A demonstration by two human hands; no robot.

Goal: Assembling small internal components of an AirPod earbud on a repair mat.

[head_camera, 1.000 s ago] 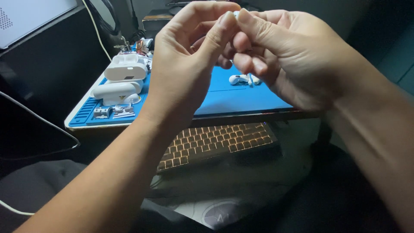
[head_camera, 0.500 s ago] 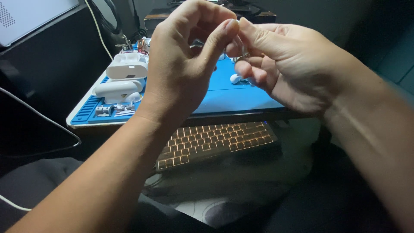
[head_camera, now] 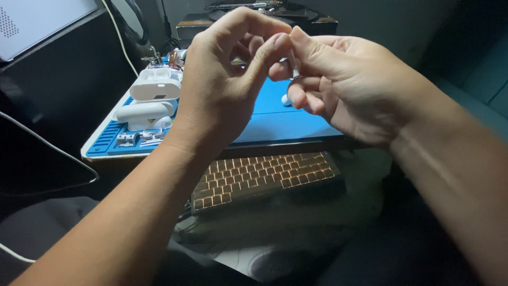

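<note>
While my left hand (head_camera: 222, 90) curls in to steady it, my right hand (head_camera: 344, 85) pinches a small white earbud stem (head_camera: 295, 71) at fingertip height, above the blue mat (head_camera: 275, 119) on the tabletop (head_camera: 95, 153).

Matt blue mat (head_camera: 296, 124), apparently rubbery; glossy white plastic cases (head_camera: 156, 85); smooth backlit keyboard (head_camera: 264, 177).

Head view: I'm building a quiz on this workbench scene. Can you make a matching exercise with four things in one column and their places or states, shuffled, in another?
Things:
1. blue mat
2. keyboard
3. white case
4. small white part

Places or states:
A. backlit, below the desk edge
B. pinched between the fingertips of left hand and right hand
C. open, at the mat's left side
D. spread over the desktop

Pairs: 1-D, 2-A, 3-C, 4-B
</note>
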